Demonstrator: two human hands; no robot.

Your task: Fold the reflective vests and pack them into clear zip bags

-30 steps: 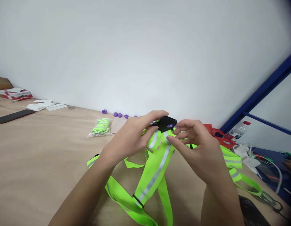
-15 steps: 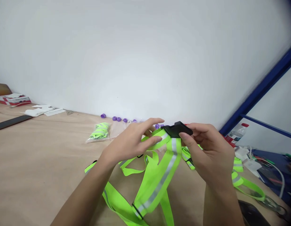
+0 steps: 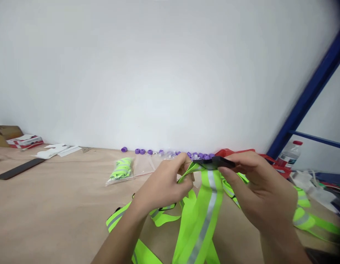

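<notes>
A black plastic buckle (image 3: 213, 164) is held up above the table, its right end pinched between the thumb and fingers of my right hand (image 3: 258, 187). From it hangs a neon-yellow reflective strap (image 3: 204, 212) with a silver stripe down its middle. My left hand (image 3: 170, 179) is closed on the strap just left of the buckle, fingertips partly hidden behind the webbing. More of the same webbing lies looped below, with a black slider (image 3: 167, 207) on it.
A clear bag (image 3: 120, 170) of folded neon strap lies left of my hands. Several purple caps (image 3: 142, 151) line the wall. White paper strips (image 3: 58, 150), a dark flat bar (image 3: 20, 168) and a small box (image 3: 25, 141) sit farther left. At right stand a red-capped bottle (image 3: 290, 154) and a blue frame (image 3: 304, 95).
My left hand has gone from fingers spread to closed around the strap beside the buckle. The buckle now lies flatter. The view has shifted, so the background sits lower.
</notes>
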